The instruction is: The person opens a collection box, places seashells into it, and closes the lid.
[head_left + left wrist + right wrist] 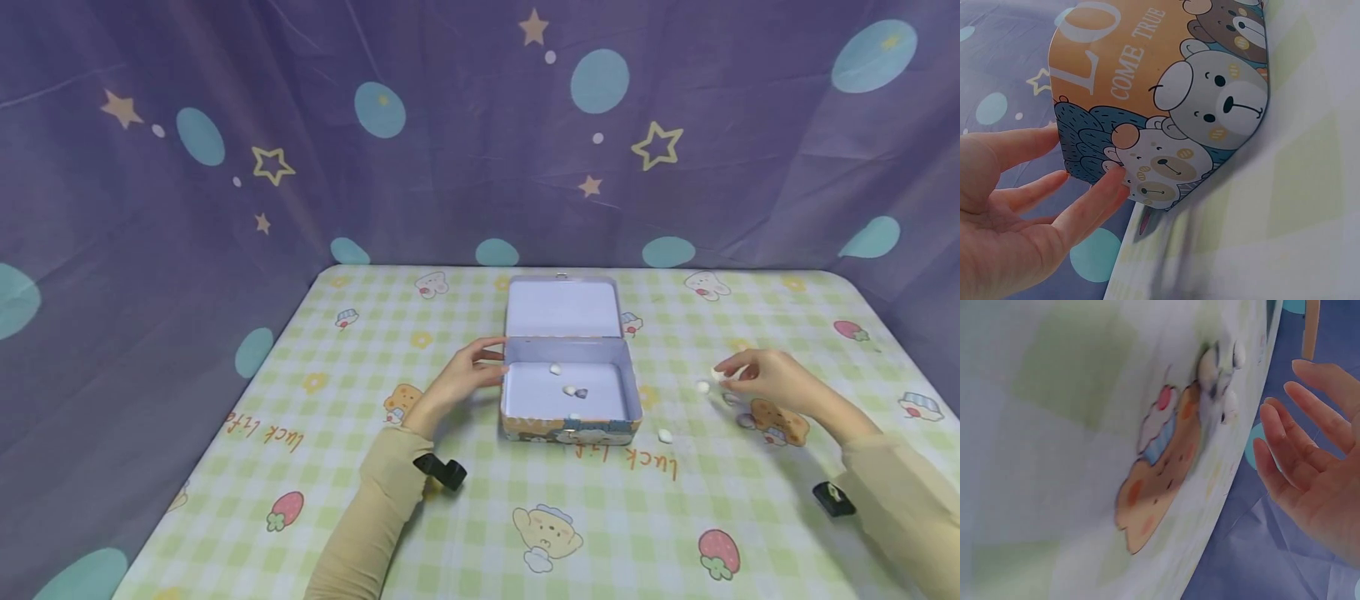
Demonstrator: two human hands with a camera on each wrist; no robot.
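An open tin box [525,430], printed with bears, stands mid-table with its lid [562,308] tipped back. Several small pebble-like pieces lie inside, among them a white piece [555,369] and a grey piece [582,393]. At the box's left side, my left hand [461,379] rests its extended fingers against the printed wall [1222,106]. My right hand [772,379] hovers over loose pieces to the right, fingers loosely bent. In the right wrist view nothing shows between its fingers [1285,444]; a white piece [1229,407] and others lie on the cloth below.
One white piece [665,436] lies by the box's front right corner. A green-checked cloth [337,500] with cartoon prints covers the table. Purple curtain [480,167] hangs behind and at the sides. Each wrist carries a black device, such as the left wrist device [442,472].
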